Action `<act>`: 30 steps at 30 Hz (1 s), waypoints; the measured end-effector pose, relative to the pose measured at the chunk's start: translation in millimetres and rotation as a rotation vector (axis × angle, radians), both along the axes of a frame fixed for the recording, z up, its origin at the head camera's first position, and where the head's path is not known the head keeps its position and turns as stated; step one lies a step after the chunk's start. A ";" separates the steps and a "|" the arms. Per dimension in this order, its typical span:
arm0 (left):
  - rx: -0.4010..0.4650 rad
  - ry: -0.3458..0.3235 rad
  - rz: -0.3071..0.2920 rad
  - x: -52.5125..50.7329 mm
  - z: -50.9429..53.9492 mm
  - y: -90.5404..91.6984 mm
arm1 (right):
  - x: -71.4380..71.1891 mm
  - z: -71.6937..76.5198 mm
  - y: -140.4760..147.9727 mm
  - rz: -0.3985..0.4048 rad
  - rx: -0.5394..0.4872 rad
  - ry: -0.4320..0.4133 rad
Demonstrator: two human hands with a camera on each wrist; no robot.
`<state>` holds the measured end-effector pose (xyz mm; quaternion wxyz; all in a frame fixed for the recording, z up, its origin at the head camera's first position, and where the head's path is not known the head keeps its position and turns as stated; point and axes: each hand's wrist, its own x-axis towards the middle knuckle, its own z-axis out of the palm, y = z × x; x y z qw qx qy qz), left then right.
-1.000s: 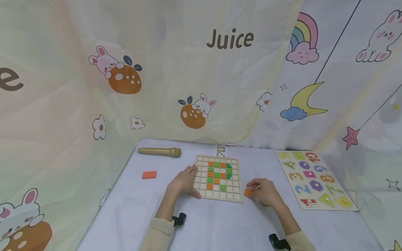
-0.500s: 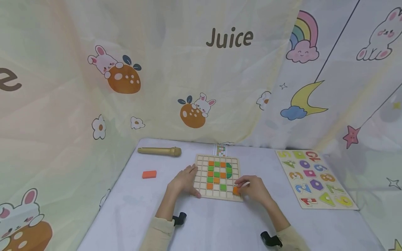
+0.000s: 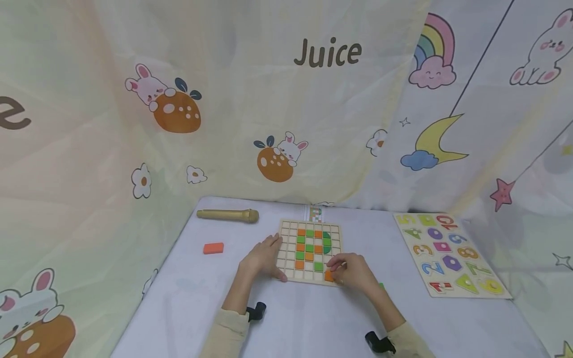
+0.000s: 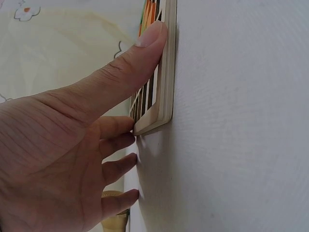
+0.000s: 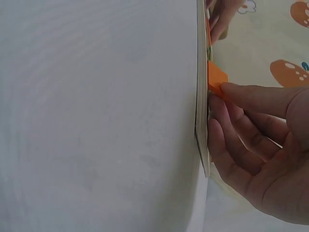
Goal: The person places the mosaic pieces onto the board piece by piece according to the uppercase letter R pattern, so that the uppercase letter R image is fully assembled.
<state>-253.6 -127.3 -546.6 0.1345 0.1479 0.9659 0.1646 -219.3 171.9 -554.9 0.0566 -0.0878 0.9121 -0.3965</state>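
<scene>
A square wooden grid board (image 3: 309,275) lies on the table, with orange and green tiles set in some of its cells. My left hand (image 3: 261,258) rests at its left side; in the left wrist view the thumb (image 4: 137,55) lies over the board's edge and the other fingers are fairly straight. Over the board's near right corner, my right hand (image 3: 355,272) pinches an orange tile (image 3: 329,276). The right wrist view shows that orange tile (image 5: 217,76) between thumb and fingers, tilted against the board's surface. Part of a green piece (image 3: 382,285) shows behind the right wrist.
A gold toy microphone (image 3: 227,215) and a red-orange block (image 3: 213,248) lie on the left. At the right is a number-and-shape puzzle board (image 3: 447,293). A small printed pattern card (image 3: 315,214) sits behind the grid board. Printed cloth (image 3: 224,149) hangs around the table.
My right hand has moved left with the orange tile, from the table beside the board to over its near right corner. The left hand has stayed in place.
</scene>
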 end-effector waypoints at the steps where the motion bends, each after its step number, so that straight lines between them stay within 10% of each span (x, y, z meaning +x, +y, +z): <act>1: 0.000 0.001 0.000 -0.1 0.4 -0.2 | 0.0 0.4 -0.7 0.001 0.005 0.005; 30: -0.012 0.002 0.011 -1.9 -3.3 1.0 | -2.7 17.1 27.8 0.020 0.027 0.024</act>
